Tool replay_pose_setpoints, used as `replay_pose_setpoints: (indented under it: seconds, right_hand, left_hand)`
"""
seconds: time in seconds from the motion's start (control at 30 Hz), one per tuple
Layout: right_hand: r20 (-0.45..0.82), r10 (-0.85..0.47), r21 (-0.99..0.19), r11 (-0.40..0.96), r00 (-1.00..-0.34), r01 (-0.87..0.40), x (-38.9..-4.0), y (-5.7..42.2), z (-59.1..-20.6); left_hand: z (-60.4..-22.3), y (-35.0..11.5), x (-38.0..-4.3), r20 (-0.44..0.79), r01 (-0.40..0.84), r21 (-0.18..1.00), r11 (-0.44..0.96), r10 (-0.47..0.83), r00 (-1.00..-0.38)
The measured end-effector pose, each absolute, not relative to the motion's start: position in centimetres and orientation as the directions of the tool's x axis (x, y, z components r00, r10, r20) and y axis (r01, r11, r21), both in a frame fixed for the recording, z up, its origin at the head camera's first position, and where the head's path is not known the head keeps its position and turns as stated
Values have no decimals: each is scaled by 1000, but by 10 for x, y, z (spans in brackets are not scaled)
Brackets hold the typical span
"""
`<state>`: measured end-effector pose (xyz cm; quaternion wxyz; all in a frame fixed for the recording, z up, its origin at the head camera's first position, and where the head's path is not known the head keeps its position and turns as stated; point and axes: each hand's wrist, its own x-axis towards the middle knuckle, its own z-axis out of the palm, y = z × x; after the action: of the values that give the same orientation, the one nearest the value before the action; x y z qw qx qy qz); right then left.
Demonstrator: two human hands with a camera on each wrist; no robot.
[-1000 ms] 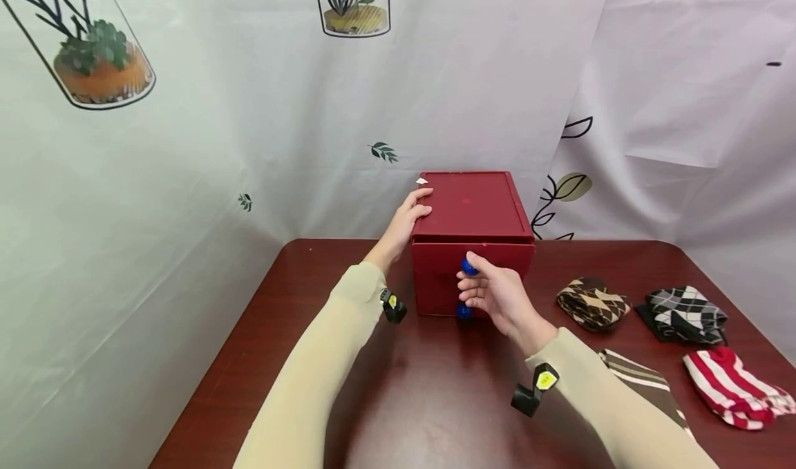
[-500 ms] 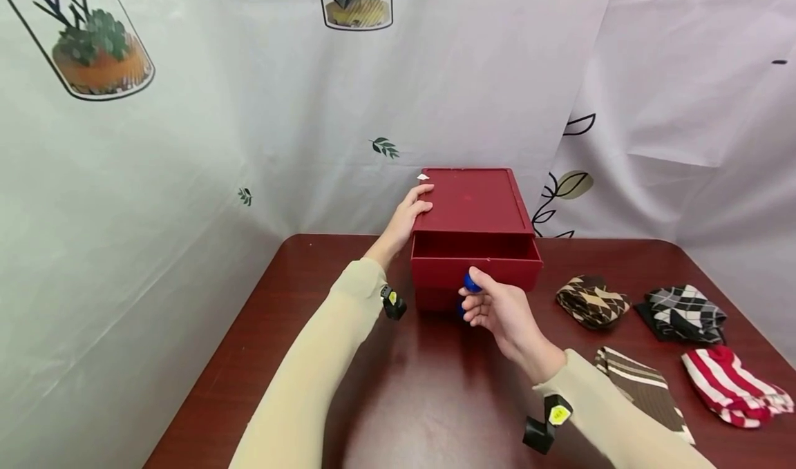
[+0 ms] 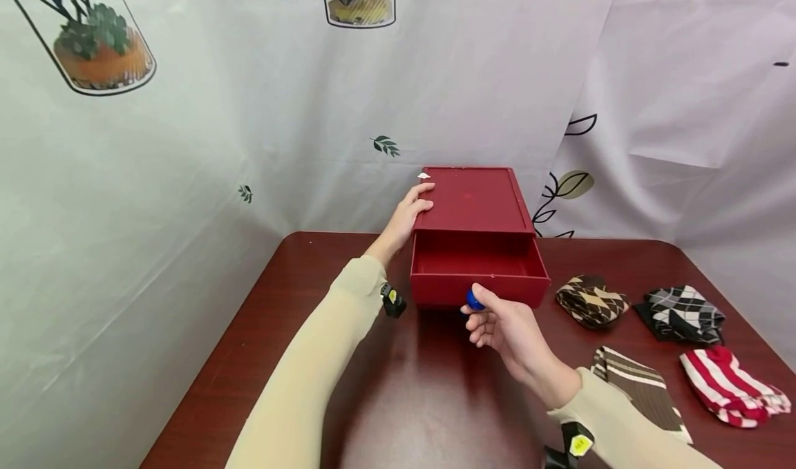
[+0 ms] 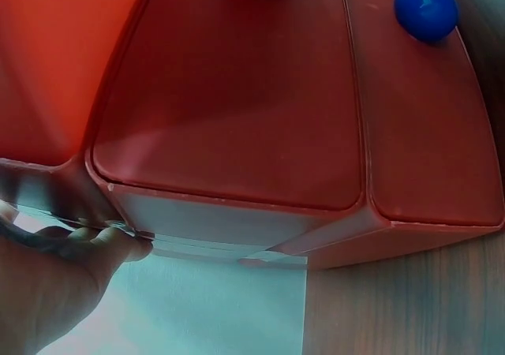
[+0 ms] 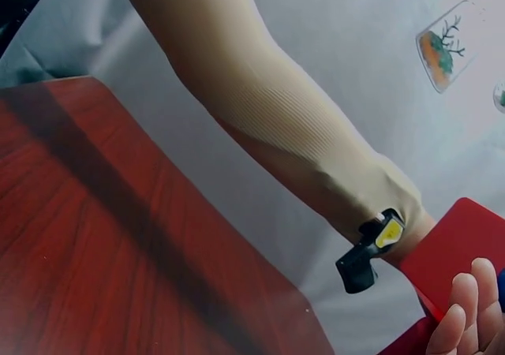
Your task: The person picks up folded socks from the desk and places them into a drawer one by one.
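Observation:
A red drawer box (image 3: 468, 198) stands at the table's far side. Its upper drawer (image 3: 522, 291) is pulled out, its inside showing bare. My right hand (image 3: 513, 331) pinches that drawer's round blue knob (image 3: 475, 300), thumb on top. In the right wrist view, only some fingertips (image 5: 465, 304) of this hand appear beside the red drawer. My left hand (image 3: 404, 220) rests on the box's upper left edge, fingers laid over the top. The left wrist view shows that hand (image 4: 63, 280) at the box's side, near lower drawer fronts with another blue knob (image 4: 426, 8).
To the right lie folded socks: a brown argyle pair (image 3: 592, 302), a black and grey argyle pair (image 3: 684, 313), a brown striped pair (image 3: 643, 393) and a red-and-white striped pair (image 3: 734, 386). A white printed curtain (image 3: 298, 110) hangs behind the dark red table (image 3: 398, 414).
The upper drawer has slid out toward me from nearly closed, its knob in my right hand, which moved nearer. My left hand has stayed on the box.

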<state>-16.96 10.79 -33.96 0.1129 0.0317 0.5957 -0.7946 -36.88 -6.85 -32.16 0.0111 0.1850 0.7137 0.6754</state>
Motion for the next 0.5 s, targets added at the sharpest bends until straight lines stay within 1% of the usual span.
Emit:
replay_pose_setpoints:
  seconds: [0.13, 0.27, 0.37, 0.5]
  right_hand:
    - [-190, -134, -939, -263, -973, 220, -164, 108, -341]
    - [-161, -130, -950, -249, -978, 189, -157, 108, -344]
    - [-91, -115, -970, -215, -989, 114, -153, 108, -348]
    - [6, -72, -985, -172, -997, 7, -149, 108, -354]
  left_hand:
    - [-321, -68, -369, 228, 244, 970, 23, 281, -932]
    - [-320, -69, -368, 207, 226, 974, 29, 297, -932]
    - [-316, -70, -366, 191, 204, 979, 9, 313, -930]
    - [-305, -72, -353, 191, 204, 979, 6, 319, -928]
